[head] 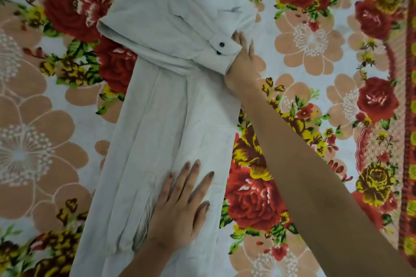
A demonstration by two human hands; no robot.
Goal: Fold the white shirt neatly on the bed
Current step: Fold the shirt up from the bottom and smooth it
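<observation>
The white shirt (pixel 171 101) lies lengthwise down the middle of the bed, folded into a long narrow strip. One sleeve is laid across its upper part, ending in a cuff (pixel 221 51) with two dark buttons at the right side. My left hand (pixel 180 207) presses flat on the lower part of the shirt, fingers straight and spread. My right hand (pixel 244 60) reaches up to the cuff from the right; its fingers lie against the cuff's edge and part of the hand is tucked under the fabric.
The bed is covered by a floral bedspread (pixel 315 56) with red roses and peach flowers. A patterned red border (pixel 405 119) runs down the right edge. Open bedspread lies on both sides of the shirt.
</observation>
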